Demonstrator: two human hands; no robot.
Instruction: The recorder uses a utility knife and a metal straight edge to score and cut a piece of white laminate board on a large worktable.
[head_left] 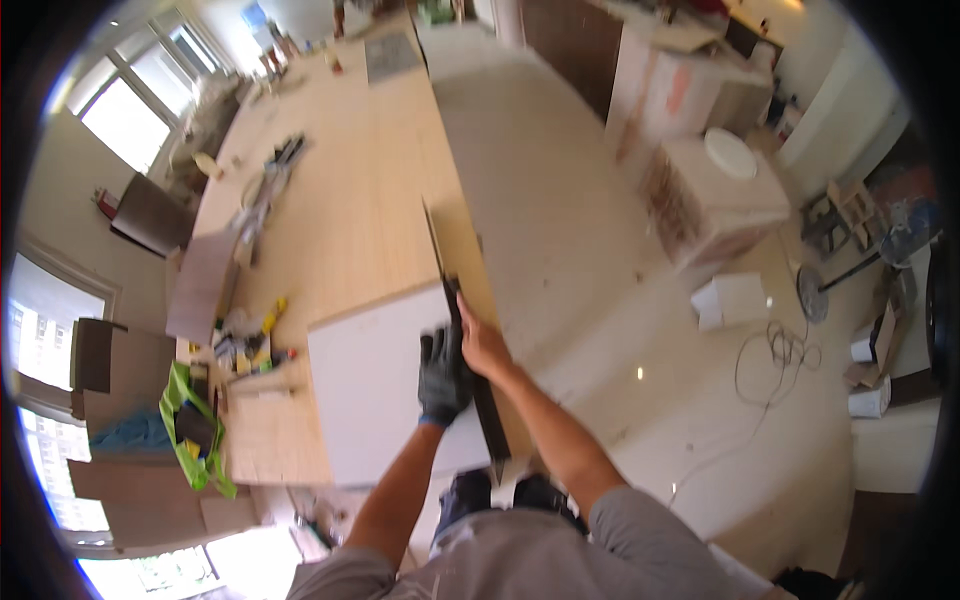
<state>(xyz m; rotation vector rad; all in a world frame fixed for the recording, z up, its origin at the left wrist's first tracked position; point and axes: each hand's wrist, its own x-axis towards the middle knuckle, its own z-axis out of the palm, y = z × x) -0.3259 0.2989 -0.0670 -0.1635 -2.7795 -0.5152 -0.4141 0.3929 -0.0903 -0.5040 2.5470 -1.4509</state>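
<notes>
A white flat panel (pixel 370 385) lies on the near end of a long wooden worktable. Along its right edge runs a long dark strip (pixel 487 415), with its thin far end reaching past the panel. My left hand (pixel 445 378), in a dark grey glove, rests on the panel beside the strip, its fingers stretched forward. On the strip's outer side, my bare right hand (pixel 484 347) grips it close to the panel's far corner. The undersides of the right fingers are hidden, and a small dark piece by their tips cannot be made out.
The worktable (pixel 350 150) extends far ahead. Loose tools (pixel 245 345) and a bright green bag (pixel 190 430) are at its left edge. To the right are a wrapped box (pixel 715 205), a standing fan (pixel 812 293) and a tangled cable (pixel 770 365) on the pale floor.
</notes>
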